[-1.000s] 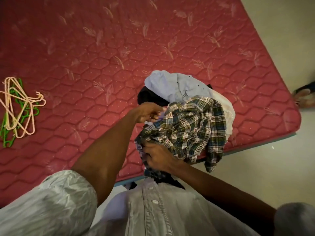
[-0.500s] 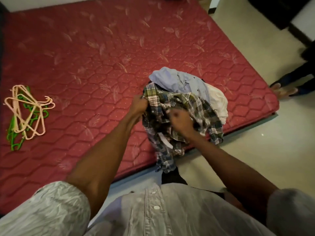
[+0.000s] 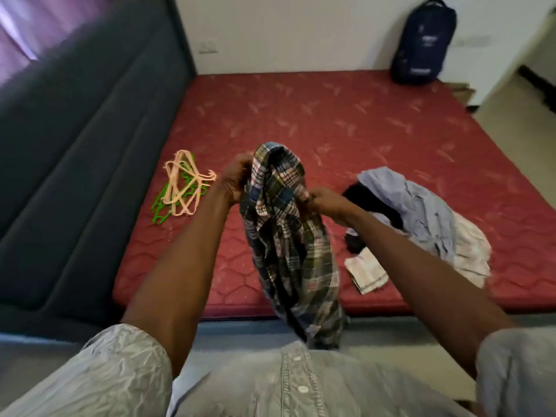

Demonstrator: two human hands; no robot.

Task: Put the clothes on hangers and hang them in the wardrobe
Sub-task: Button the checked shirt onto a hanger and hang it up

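- Gripping the green-and-blue plaid cotton shirt (image 3: 285,236) in the head view, the left hand (image 3: 236,180) curls its fingers on the bunched top edge at 10 o'clock; the right hand (image 3: 323,200) pinches it at 2 o'clock.
- It hangs above the red quilted mattress (image 3: 346,121).
- Tangled pink and green plastic hangers (image 3: 183,185) lie at 9 o'clock, a heap of pale blue, black and white clothes (image 3: 421,218) at 3 o'clock.

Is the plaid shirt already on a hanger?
No: both hands hold the plaid shirt up bare; the hangers lie on the mattress.
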